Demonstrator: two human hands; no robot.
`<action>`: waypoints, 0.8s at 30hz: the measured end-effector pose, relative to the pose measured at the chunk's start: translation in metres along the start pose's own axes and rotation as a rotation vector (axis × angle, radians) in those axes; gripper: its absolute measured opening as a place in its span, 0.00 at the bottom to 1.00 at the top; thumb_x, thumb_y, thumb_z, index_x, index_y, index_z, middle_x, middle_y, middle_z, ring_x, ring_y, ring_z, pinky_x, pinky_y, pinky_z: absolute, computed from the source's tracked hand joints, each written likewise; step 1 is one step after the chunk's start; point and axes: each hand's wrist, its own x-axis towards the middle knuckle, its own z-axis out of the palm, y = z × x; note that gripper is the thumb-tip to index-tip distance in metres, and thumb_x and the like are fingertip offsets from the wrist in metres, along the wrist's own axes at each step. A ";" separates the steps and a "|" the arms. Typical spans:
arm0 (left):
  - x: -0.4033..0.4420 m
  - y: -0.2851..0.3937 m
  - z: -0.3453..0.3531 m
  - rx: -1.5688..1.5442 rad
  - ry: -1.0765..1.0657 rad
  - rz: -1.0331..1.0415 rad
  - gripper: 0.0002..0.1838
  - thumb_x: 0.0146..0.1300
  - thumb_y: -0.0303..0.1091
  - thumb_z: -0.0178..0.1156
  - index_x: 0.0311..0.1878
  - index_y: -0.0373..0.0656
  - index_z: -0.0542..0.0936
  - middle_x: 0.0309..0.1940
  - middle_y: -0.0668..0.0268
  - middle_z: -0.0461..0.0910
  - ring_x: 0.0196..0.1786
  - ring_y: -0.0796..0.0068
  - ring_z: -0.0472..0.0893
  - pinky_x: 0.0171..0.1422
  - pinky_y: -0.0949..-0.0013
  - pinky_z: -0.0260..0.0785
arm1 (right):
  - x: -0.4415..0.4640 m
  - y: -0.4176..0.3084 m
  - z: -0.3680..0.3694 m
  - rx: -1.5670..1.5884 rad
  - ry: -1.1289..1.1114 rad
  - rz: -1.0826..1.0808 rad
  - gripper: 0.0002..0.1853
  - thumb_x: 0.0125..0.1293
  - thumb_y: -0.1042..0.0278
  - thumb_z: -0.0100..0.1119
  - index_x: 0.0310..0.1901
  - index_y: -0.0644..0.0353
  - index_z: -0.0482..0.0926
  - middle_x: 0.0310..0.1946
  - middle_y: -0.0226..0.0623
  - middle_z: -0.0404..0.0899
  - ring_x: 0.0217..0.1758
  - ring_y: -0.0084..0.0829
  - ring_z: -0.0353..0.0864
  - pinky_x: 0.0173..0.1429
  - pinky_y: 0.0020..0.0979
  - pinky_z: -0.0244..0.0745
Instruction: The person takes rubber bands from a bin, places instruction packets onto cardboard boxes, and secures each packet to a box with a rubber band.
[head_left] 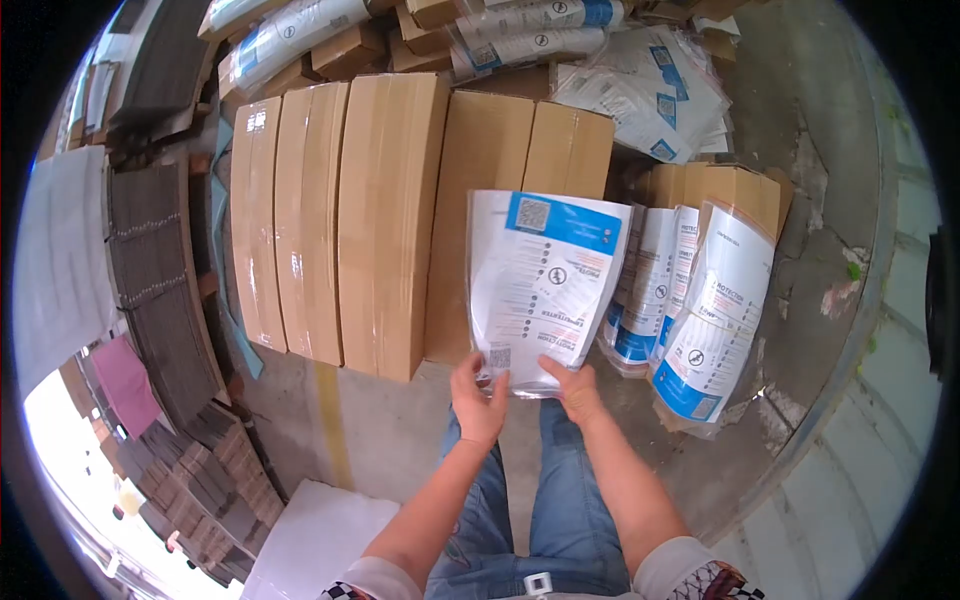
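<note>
Just in front of me is a clear plastic bag (545, 290) with a white and blue printed sheet in it. It bears a QR code at the far end and text that is upside down to me, including the word "PROTECTOR". My left hand (480, 402) grips the near left corner, fingers and thumb at the edge. At the near right, my right hand (574, 392) pinches the edge with its thumb on top. Fingers under the bag are hidden. Behind the bag is a row of taped brown cartons (385, 220), partly covered by it.
To the right stands an open carton (775, 195) packed with rolled printed bags (715, 310). A pile of flat printed bags (650, 95) lies beyond. Stacked dark cardboard (150, 260) is at left, and a white sheet (315, 540) lies on the floor at lower left.
</note>
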 end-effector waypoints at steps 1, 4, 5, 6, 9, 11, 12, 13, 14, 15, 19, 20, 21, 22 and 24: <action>0.001 0.001 0.003 -0.066 0.007 -0.099 0.27 0.49 0.31 0.68 0.52 0.36 0.70 0.43 0.56 0.73 0.45 0.65 0.74 0.47 0.68 0.70 | -0.001 0.001 0.006 -0.007 0.063 -0.081 0.24 0.50 0.71 0.69 0.50 0.69 0.74 0.44 0.39 0.78 0.43 0.32 0.78 0.48 0.30 0.73; 0.001 -0.003 0.005 -0.237 0.020 -0.372 0.27 0.48 0.33 0.71 0.49 0.34 0.71 0.37 0.62 0.76 0.39 0.72 0.76 0.43 0.73 0.71 | -0.004 -0.006 0.013 0.181 0.153 -0.036 0.22 0.48 0.74 0.69 0.46 0.70 0.75 0.42 0.40 0.79 0.41 0.33 0.79 0.46 0.32 0.75; 0.003 -0.005 0.006 -0.278 0.019 -0.443 0.28 0.47 0.34 0.72 0.49 0.33 0.70 0.36 0.63 0.76 0.38 0.74 0.75 0.43 0.73 0.70 | -0.005 -0.012 0.012 0.173 0.183 -0.050 0.22 0.48 0.75 0.70 0.46 0.69 0.75 0.41 0.40 0.79 0.41 0.33 0.79 0.46 0.32 0.75; 0.002 -0.008 0.008 -0.315 0.015 -0.516 0.30 0.47 0.35 0.73 0.49 0.32 0.70 0.35 0.64 0.76 0.38 0.75 0.75 0.44 0.74 0.70 | -0.006 -0.018 0.009 0.168 0.215 -0.059 0.21 0.47 0.75 0.70 0.45 0.69 0.76 0.41 0.41 0.79 0.41 0.33 0.79 0.45 0.32 0.75; 0.002 0.003 0.009 -0.338 -0.205 -0.670 0.31 0.49 0.34 0.71 0.51 0.29 0.68 0.42 0.62 0.75 0.42 0.75 0.75 0.48 0.74 0.70 | 0.001 -0.030 -0.016 0.065 0.188 -0.177 0.21 0.47 0.72 0.70 0.44 0.69 0.77 0.41 0.42 0.79 0.41 0.31 0.79 0.44 0.30 0.74; -0.005 -0.001 0.029 -0.351 -0.220 -0.626 0.33 0.49 0.36 0.71 0.54 0.30 0.67 0.45 0.60 0.75 0.46 0.75 0.75 0.51 0.74 0.68 | 0.004 -0.054 -0.026 -0.179 0.168 -0.202 0.22 0.49 0.67 0.70 0.45 0.70 0.76 0.42 0.42 0.79 0.42 0.31 0.78 0.47 0.29 0.73; -0.007 -0.005 0.039 -0.358 -0.227 -0.603 0.34 0.49 0.37 0.71 0.55 0.30 0.66 0.47 0.60 0.74 0.47 0.75 0.74 0.53 0.74 0.67 | 0.006 -0.062 -0.026 -0.325 0.159 -0.234 0.23 0.50 0.64 0.69 0.45 0.70 0.76 0.43 0.42 0.79 0.42 0.31 0.78 0.48 0.29 0.72; -0.005 -0.016 0.050 -0.522 -0.306 -0.569 0.36 0.51 0.39 0.70 0.58 0.30 0.64 0.52 0.58 0.72 0.53 0.73 0.72 0.58 0.72 0.63 | 0.009 -0.071 -0.026 -0.469 0.151 -0.271 0.24 0.51 0.61 0.69 0.45 0.70 0.76 0.43 0.42 0.79 0.43 0.31 0.77 0.50 0.28 0.71; 0.002 -0.003 0.052 -0.511 -0.321 -0.523 0.37 0.52 0.40 0.70 0.59 0.31 0.64 0.53 0.58 0.72 0.54 0.72 0.71 0.59 0.71 0.62 | 0.012 -0.085 -0.023 -0.462 0.114 -0.250 0.26 0.51 0.58 0.68 0.47 0.70 0.76 0.44 0.42 0.78 0.45 0.31 0.77 0.52 0.28 0.69; 0.009 0.009 0.055 -0.500 -0.333 -0.480 0.37 0.53 0.42 0.69 0.59 0.31 0.64 0.54 0.58 0.71 0.55 0.71 0.71 0.60 0.70 0.61 | 0.014 -0.098 -0.021 -0.458 0.076 -0.227 0.28 0.52 0.54 0.67 0.48 0.70 0.75 0.45 0.42 0.78 0.47 0.31 0.76 0.53 0.28 0.68; 0.045 0.033 0.050 -0.635 -0.338 -0.533 0.38 0.54 0.49 0.66 0.61 0.34 0.64 0.56 0.59 0.70 0.58 0.69 0.68 0.63 0.68 0.57 | 0.074 -0.110 -0.043 -0.419 -0.155 -0.194 0.36 0.51 0.48 0.65 0.53 0.72 0.70 0.49 0.44 0.75 0.52 0.33 0.72 0.57 0.29 0.64; 0.049 0.031 0.050 -0.715 -0.337 -0.567 0.38 0.53 0.49 0.66 0.61 0.35 0.64 0.56 0.59 0.70 0.59 0.69 0.68 0.64 0.68 0.57 | 0.083 -0.107 -0.041 -0.386 -0.191 -0.101 0.36 0.50 0.50 0.66 0.53 0.73 0.70 0.49 0.44 0.75 0.51 0.34 0.73 0.57 0.30 0.65; 0.053 0.030 0.052 -0.759 -0.330 -0.625 0.38 0.53 0.49 0.67 0.61 0.34 0.65 0.56 0.59 0.70 0.59 0.69 0.67 0.64 0.67 0.55 | 0.088 -0.101 -0.040 -0.299 -0.201 -0.080 0.36 0.49 0.51 0.67 0.53 0.73 0.69 0.48 0.44 0.75 0.51 0.34 0.74 0.56 0.31 0.66; 0.058 0.028 0.054 -0.716 -0.350 -0.647 0.38 0.53 0.48 0.67 0.60 0.34 0.65 0.56 0.59 0.70 0.59 0.69 0.67 0.64 0.67 0.55 | 0.081 -0.104 -0.030 -0.217 -0.206 -0.058 0.36 0.48 0.53 0.68 0.53 0.73 0.69 0.48 0.44 0.75 0.50 0.35 0.74 0.56 0.31 0.67; 0.060 0.025 0.055 -0.640 -0.393 -0.704 0.37 0.52 0.46 0.68 0.60 0.34 0.66 0.56 0.59 0.71 0.59 0.70 0.67 0.64 0.67 0.56 | 0.068 -0.104 -0.024 -0.138 -0.171 -0.051 0.36 0.46 0.56 0.68 0.52 0.73 0.69 0.47 0.45 0.75 0.50 0.36 0.75 0.55 0.33 0.69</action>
